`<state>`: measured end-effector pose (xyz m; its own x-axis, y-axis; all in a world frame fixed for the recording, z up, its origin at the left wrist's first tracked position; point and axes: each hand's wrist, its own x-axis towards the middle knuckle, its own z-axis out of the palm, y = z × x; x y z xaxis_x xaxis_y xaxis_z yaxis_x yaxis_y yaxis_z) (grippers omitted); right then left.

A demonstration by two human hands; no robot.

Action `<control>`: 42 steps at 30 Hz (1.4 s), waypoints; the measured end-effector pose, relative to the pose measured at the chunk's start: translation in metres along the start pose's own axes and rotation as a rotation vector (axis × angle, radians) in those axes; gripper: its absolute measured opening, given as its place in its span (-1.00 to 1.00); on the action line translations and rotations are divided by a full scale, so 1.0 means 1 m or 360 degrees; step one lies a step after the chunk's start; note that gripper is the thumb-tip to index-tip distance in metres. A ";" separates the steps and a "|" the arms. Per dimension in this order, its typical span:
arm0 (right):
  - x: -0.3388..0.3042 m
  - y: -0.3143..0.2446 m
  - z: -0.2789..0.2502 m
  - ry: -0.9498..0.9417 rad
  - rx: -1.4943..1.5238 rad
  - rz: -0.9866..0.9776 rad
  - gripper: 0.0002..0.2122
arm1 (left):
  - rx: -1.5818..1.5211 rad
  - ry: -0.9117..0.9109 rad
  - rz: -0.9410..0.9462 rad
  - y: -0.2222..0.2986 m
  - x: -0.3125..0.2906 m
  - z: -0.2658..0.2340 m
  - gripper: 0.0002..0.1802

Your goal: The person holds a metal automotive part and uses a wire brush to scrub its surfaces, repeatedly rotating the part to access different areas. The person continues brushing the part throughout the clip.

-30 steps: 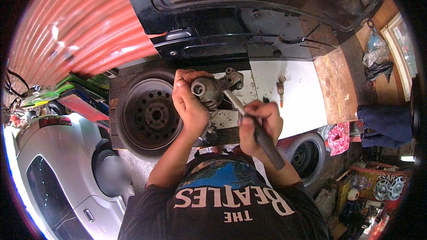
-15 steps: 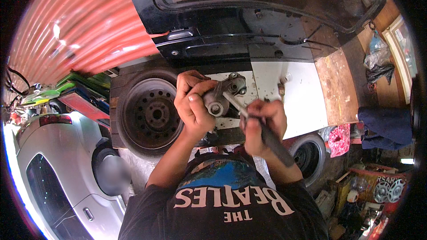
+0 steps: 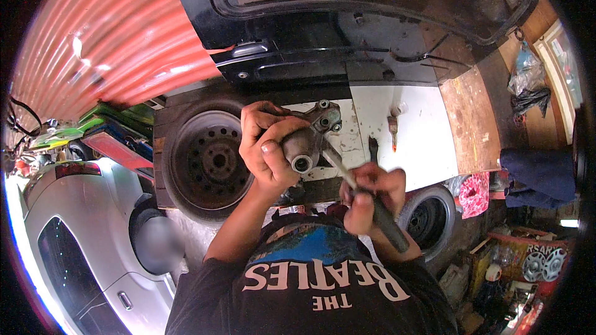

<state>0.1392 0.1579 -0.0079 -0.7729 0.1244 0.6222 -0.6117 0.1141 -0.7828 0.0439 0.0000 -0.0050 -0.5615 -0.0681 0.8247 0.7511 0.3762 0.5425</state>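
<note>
My left hand (image 3: 268, 146) is wrapped round a dirty grey metal car part (image 3: 312, 139), which has a round hollow end towards me and a flange with bolt holes at its far end. In my right hand (image 3: 379, 193) is a screwdriver-like tool (image 3: 386, 226) with a thick dark handle and a light metal shaft. Its shaft slants up to the right side of the car part; whether the tip touches is hard to make out. Beyond my right hand, a brush (image 3: 392, 125) and a dark bristled object (image 3: 373, 147) lie on the white board (image 3: 425, 142).
A wheel with a steel rim (image 3: 211, 160) lies left of the board, and another tyre (image 3: 428, 218) is lower right. A black vehicle door panel (image 3: 298, 49) stands at the back. A silver car (image 3: 99, 242) is at left, a dark cloth (image 3: 537, 177) at right.
The car part has tilted, its hollow end now lower and facing me more. My right hand and the tool have moved slightly down and right, uncovering the dark bristled object.
</note>
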 end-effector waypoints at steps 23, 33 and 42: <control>0.002 -0.003 0.012 0.0099 0.0176 0.0125 -0.66 | -0.0035 0.0051 0.0050 -0.004 0.001 -0.001 -0.39; 0.007 -0.002 0.021 0.0153 0.0374 0.0137 -0.68 | -0.0050 0.0044 0.0042 -0.008 0.003 0.002 -0.40; 0.008 -0.009 0.020 0.0342 0.0565 0.0453 -0.51 | 0.0004 0.0071 -0.0025 -0.015 0.006 0.001 -0.43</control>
<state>0.1348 0.1384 0.0039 -0.8881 0.3062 0.3427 -0.4302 -0.2913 -0.8545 0.0286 -0.0048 -0.0085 -0.5570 -0.1150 0.8225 0.7415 0.3772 0.5548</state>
